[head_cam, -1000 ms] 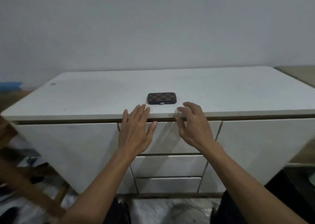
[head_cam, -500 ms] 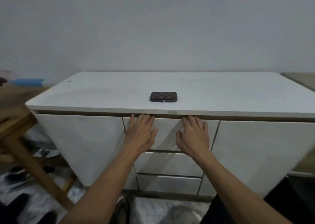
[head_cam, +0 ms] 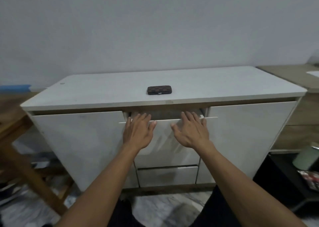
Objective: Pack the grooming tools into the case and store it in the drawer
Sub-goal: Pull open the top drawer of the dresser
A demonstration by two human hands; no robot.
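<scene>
both hands are on the top drawer [head_cam: 165, 131]: the left hand [head_cam: 138, 133] and the right hand [head_cam: 191, 131] lie flat with fingers hooked over its upper edge, grasping nothing else. the drawer stands only slightly open. the checkered case [head_cam: 159, 90] sits shut on the counter [head_cam: 224, 87], well apart from the hands. packing looks done; opening fully, stowing the case and closing remain.
</scene>
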